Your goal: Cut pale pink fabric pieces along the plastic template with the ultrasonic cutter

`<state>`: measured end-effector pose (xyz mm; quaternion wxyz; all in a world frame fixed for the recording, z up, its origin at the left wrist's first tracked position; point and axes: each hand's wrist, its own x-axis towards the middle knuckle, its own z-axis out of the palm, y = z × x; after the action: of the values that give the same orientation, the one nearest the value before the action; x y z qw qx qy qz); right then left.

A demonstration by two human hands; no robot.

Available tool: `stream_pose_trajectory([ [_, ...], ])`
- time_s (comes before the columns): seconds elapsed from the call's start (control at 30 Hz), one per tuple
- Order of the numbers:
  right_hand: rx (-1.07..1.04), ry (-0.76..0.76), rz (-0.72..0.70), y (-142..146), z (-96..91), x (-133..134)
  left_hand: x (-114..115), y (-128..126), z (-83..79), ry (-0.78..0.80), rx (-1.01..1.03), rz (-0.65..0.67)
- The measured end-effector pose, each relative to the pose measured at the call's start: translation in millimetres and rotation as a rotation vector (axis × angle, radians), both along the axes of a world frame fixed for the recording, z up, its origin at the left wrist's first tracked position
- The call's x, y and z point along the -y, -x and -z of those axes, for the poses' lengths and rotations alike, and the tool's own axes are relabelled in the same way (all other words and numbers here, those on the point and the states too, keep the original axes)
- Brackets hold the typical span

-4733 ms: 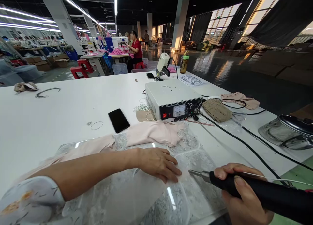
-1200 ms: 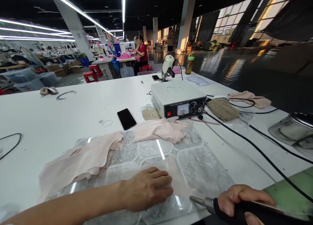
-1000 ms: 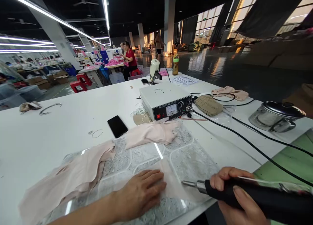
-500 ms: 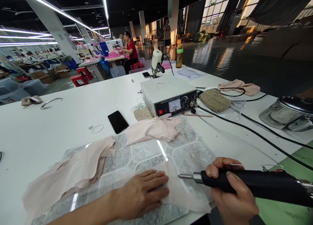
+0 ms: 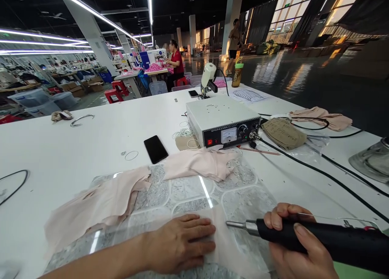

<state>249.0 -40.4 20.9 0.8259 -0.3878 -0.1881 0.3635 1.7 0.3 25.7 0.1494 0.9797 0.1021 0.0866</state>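
Note:
My left hand [image 5: 182, 242] lies flat on a thin pale pink fabric piece [image 5: 225, 238], fingers stretched to the right. Beneath it is a clear sheet over a grey patterned board [image 5: 247, 202]. In my right hand [image 5: 299, 242] is a black-handled ultrasonic cutter [image 5: 328, 240], fingers wrapped round the handle. Its metal tip points left and sits at the fabric's right edge, close to my left fingertips; whether it touches cannot be made out. Two heaps of pale pink fabric lie beyond, one left [image 5: 100, 202] and one at the board's far edge [image 5: 197, 163].
A control box [image 5: 223, 113] with a lit red switch stands behind the board, its black cable running right. Around it are a phone [image 5: 155, 149], brown fabric pieces [image 5: 284, 133], a bottle [image 5: 237, 74] and a glass pot [image 5: 372, 161]. A person in red [image 5: 176, 60] sits at a sewing machine farther back.
The view has turned slightly left, so things appear shifted right. My left hand stays flat on the fabric, and the cutter tip remains near the fabric's edge. The standing person in the background has changed pose.

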Motion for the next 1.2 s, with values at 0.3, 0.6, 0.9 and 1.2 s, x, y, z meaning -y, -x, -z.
stream_pose_trajectory([
  [0.3, 0.015, -0.002, -0.068, 12.2, 0.7, -10.5, -16.6, -14.7, 1.6, -0.059, -0.014, -0.021],
  [0.6, 0.051, -0.025, -0.105, 15.8, 1.0, -10.5, -26.8, -21.8, 5.1, -0.042, -0.07, -0.001],
  [0.9, 0.085, 0.001, -0.119, 9.8, 1.6, -8.8, -22.4, -23.4, 4.5, -0.077, -0.065, -0.029],
  [1.2, 0.086, 0.028, -0.21, -0.6, 14.1, -1.3, -19.1, -22.7, 4.1, -0.1, -0.088, -0.058],
])
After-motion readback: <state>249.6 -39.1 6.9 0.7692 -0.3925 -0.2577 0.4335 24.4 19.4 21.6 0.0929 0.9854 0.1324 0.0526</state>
